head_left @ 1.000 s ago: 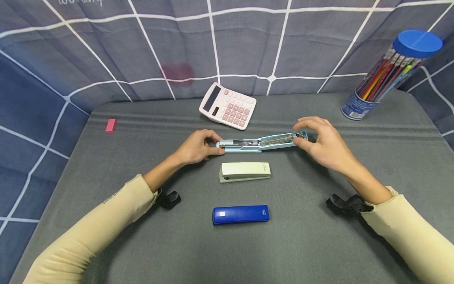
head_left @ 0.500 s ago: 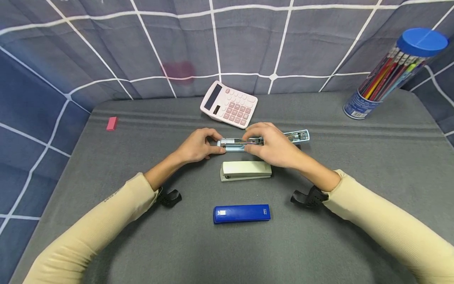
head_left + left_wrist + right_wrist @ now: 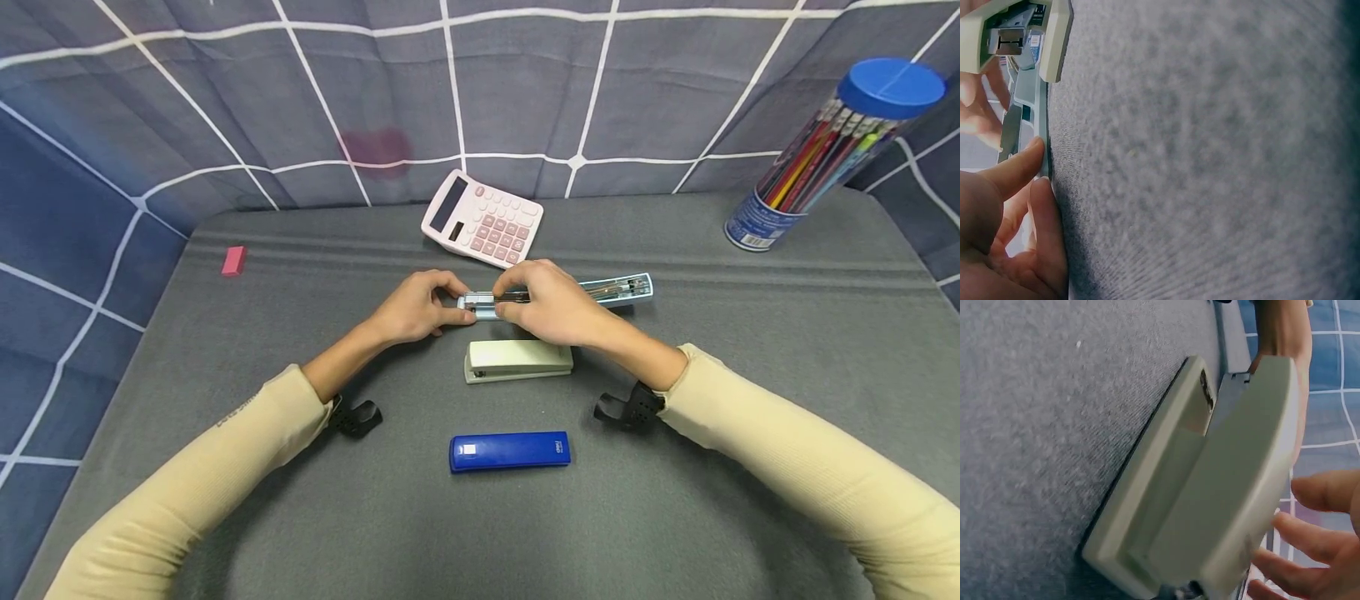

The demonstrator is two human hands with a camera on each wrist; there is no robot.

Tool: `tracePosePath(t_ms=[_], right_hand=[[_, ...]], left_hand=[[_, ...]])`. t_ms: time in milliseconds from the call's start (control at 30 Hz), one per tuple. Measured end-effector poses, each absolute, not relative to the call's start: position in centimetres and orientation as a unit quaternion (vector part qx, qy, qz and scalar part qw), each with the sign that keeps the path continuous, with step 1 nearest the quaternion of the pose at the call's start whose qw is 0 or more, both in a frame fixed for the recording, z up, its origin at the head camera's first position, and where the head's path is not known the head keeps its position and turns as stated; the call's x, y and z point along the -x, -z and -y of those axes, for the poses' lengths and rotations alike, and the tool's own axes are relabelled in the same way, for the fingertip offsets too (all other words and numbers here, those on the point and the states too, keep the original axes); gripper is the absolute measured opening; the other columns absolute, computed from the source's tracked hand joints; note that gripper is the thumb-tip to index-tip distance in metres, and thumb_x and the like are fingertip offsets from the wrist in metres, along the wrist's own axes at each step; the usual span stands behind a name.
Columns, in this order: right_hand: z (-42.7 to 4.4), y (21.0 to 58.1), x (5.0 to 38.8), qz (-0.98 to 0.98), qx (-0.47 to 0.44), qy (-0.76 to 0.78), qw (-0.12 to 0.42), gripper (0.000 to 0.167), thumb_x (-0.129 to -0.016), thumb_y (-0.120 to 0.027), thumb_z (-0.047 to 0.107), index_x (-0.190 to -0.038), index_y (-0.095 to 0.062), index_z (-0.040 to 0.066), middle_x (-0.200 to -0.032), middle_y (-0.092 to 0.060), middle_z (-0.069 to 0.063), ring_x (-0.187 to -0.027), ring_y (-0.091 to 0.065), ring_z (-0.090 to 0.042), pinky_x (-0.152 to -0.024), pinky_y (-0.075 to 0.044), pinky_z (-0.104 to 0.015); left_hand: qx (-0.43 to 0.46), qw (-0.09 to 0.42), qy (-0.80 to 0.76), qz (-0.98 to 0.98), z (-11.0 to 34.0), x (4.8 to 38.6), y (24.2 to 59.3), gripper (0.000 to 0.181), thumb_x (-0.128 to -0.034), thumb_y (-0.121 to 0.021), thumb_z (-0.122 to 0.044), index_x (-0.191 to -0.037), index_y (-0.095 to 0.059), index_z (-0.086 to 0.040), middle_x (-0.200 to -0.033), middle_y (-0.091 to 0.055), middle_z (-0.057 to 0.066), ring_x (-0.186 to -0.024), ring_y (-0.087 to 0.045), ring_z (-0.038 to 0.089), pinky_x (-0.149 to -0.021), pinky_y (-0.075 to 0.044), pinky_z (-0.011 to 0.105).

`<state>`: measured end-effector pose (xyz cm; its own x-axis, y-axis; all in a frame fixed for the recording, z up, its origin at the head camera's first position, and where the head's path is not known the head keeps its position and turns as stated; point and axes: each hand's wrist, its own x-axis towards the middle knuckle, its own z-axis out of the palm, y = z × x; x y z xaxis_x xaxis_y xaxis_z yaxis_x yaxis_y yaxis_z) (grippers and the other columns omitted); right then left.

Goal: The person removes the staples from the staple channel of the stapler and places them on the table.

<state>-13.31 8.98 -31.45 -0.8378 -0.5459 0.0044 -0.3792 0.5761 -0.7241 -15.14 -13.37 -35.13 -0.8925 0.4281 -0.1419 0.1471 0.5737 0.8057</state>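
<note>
light-blue stapler (image 3: 486,312): laid open, spanning between and beyond the fingers | left fingers (image 3: 454,317): pinching one end | right fingers (image 3: 510,311): pinching its middle | probably light, stiff, slick; best held by its sides

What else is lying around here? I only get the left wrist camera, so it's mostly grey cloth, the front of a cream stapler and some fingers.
Observer: The head camera shows a dark blue stapler on the person's side of the cream stapler.

Visitor: Oh, another one! And what's past the light-blue thing those fingers are on?

Observer: A pink calculator, lying on the far side of that light-blue stapler.

Visitor: So that's a stapler too? Is it closed? I can only see a bit of it.

Observer: No, it's opened out: its far end shows beyond the right hand, with the inner parts facing up.
</note>
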Motion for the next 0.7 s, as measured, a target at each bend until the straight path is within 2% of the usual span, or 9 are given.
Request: tracePosePath(t_ms=[200,400,533,700], right_hand=[[-8.87,31.85,13.53,-0.878,0.277,0.363,0.143,0.018,-0.092,-0.067,0.01,-0.105,-0.072,-0.002,-0.102,-0.069,-0.01,-0.083,-0.057,-0.02,-0.072,-0.047,-0.035],[-8.77,31.69,13.68,-0.875,0.265,0.372,0.158,0.017,-0.093,-0.064,0.011,-0.101,-0.073,0.0,-0.083,-0.066,-0.003,-0.057,-0.044,-0.013,-0.052,-0.036,-0.028],[-8.72,31.52,13.55,-0.878,0.257,0.367,0.168,0.021,-0.094,-0.063,0.013,-0.107,-0.072,-0.001,-0.061,-0.053,0.002,-0.045,-0.031,-0.008,-0.045,-0.029,-0.025],[-8.68,31.53,13.47,-0.882,0.247,0.364,0.169,0.024,-0.094,-0.062,0.014,-0.111,-0.07,-0.002,-0.053,-0.041,0.005,-0.043,-0.029,-0.006,-0.044,-0.028,-0.024]], left_hand=[[-0.169,0.161,-0.431,-0.872,13.37,15.1,35.08,0.027,-0.0824,-0.082,-0.01,-0.105,-0.069,-0.001,-0.097,-0.064,0.012,-0.053,-0.055,0.015,-0.048,-0.053,0.028],[-0.169,0.162,-0.428,-0.873,13.35,15.16,35.09,0.027,-0.0829,-0.081,-0.011,-0.105,-0.069,-0.001,-0.097,-0.064,0.011,-0.053,-0.056,0.015,-0.049,-0.053,0.028],[-0.166,0.163,-0.428,-0.873,13.36,15.13,35.16,0.027,-0.083,-0.081,-0.011,-0.105,-0.069,-0.001,-0.096,-0.064,0.011,-0.054,-0.056,0.015,-0.049,-0.053,0.028],[-0.164,0.164,-0.43,-0.873,13.34,15.15,35.18,0.027,-0.0831,-0.081,-0.011,-0.105,-0.069,-0.001,-0.097,-0.064,0.011,-0.055,-0.056,0.015,-0.05,-0.054,0.029]])
